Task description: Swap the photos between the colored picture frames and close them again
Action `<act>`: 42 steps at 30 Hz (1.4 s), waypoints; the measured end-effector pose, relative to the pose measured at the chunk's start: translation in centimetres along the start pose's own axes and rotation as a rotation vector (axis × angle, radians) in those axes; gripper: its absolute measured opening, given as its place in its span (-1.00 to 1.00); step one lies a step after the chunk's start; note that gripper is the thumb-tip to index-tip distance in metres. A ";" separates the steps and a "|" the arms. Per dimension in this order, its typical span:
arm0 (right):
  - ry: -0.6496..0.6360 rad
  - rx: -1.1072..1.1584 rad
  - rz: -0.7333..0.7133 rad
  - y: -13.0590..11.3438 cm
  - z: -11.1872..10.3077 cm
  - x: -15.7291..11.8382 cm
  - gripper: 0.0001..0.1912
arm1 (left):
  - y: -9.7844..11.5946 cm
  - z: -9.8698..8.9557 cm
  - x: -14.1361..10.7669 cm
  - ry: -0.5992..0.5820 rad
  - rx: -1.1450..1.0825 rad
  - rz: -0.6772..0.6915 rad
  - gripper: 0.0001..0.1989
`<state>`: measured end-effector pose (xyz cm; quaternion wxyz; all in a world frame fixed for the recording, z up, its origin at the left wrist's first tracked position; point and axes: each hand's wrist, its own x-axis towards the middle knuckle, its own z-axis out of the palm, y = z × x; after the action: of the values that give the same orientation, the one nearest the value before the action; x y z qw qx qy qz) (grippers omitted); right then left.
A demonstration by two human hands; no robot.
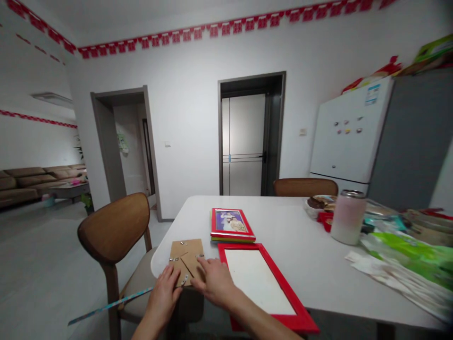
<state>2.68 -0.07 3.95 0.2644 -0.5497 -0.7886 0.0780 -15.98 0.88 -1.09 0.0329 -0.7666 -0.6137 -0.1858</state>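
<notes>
A brown backing board with small metal clips and a slit lies at the table's left front corner. My left hand rests on its lower left edge, fingers slightly spread. On its right side lies my right hand, fingers spread, with a fingertip near the right metal clip. Just right of the board is a large red frame with a white panel; my right forearm crosses over its lower part. Behind it sits a stack of smaller frames, the top one a red frame holding a photo of people.
A pink and white bottle, a green plastic package and white cloth-like material lie on the white table at the right. Wooden chairs stand at the left and far side.
</notes>
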 end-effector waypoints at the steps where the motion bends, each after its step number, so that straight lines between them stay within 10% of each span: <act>1: 0.008 -0.009 0.006 -0.4 0.6 0.3 -0.49 | -0.2 0.5 0.1 0.028 -0.002 0.029 -0.59; 7: 0.028 0.029 0.018 0.7 -0.1 0.3 -0.55 | 1.0 0.9 0.0 0.185 -0.081 0.147 -0.69; 18: 0.120 0.149 0.034 1.2 -3.9 -1.6 -0.53 | 6.1 -4.1 -1.5 0.271 -0.082 0.263 -0.70; 29: 0.078 -0.003 0.229 10.5 -9.5 -10.5 -0.59 | 18.0 -2.2 -1.7 -0.036 -0.320 0.376 -0.70; 36: 0.066 -0.076 0.229 11.1 -7.7 -9.7 -0.59 | 17.1 -1.8 -1.0 -0.132 -0.265 0.260 -0.87; 42: 0.073 -0.045 0.183 9.6 -7.4 -9.3 -0.58 | 15.6 -1.4 -1.9 -0.062 -0.426 0.281 -0.46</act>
<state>16.73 -6.05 3.13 0.2720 -0.6278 -0.7265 0.0640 -1.80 -5.11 2.34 -0.1225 -0.8395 -0.4488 -0.2808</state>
